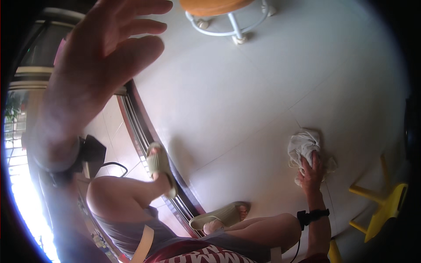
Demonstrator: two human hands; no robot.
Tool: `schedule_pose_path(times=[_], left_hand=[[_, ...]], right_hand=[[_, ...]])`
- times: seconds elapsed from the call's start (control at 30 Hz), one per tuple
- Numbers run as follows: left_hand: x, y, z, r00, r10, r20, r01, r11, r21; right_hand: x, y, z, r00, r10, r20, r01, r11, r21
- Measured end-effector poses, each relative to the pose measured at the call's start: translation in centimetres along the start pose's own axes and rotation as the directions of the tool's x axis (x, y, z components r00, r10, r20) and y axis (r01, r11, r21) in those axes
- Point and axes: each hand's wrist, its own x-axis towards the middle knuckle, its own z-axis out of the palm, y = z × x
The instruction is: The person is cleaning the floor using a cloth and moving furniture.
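Observation:
A crumpled white cloth point(303, 144) lies on the pale tiled floor at the right. My right hand point(312, 174) is on its near side, fingers bent over the fabric and holding it against the floor. The palm side of that hand is hidden. My left hand point(109, 50) is raised close to the camera at the upper left, with its fingers stretched out and nothing visible in them. It partly covers the glass door area behind it, and some fingertips reach the upper edge of the picture.
An orange-seated stool point(237, 31) on a white wheeled base stands at the far side. Yellow furniture with legs point(383, 210) is at the right. A sliding-door track point(142, 131) crosses the left, with my green slippers point(221, 217) beside and over it.

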Motion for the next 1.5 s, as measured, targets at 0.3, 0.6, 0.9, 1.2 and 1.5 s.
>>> schedule_pose_path(times=[0.3, 0.6, 0.9, 1.2, 1.5], left_hand=[[-11.7, -15.2, -3.3, 0.988, -0.033, 0.154, -0.091, 0.675, 0.732], [-15.8, -20.2, -9.0, 0.950, -0.190, 0.247, -0.085, 0.604, 0.792], [-17.6, -21.3, -10.1, 0.924, -0.268, 0.271, -0.069, 0.583, 0.810], [-18.0, -21.0, -12.2, 0.964, -0.249, 0.095, 0.081, 0.615, 0.784], [-11.9, -22.8, -8.1, 0.793, -0.302, 0.529, 0.076, 0.910, 0.407]], right_hand=[[3.6, -4.9, -2.0, 0.980, -0.193, 0.051, 0.190, 0.980, 0.060], [-4.8, -35.6, 9.0, 0.364, -0.931, -0.035, 0.748, 0.269, 0.607], [4.0, -34.6, 11.3, 0.672, -0.738, 0.060, 0.687, 0.651, 0.323], [15.6, -7.5, 5.3, 0.977, 0.144, -0.156, -0.170, 0.971, -0.168], [15.1, -16.6, -11.4, 0.965, 0.261, -0.020, -0.184, 0.731, 0.657]])
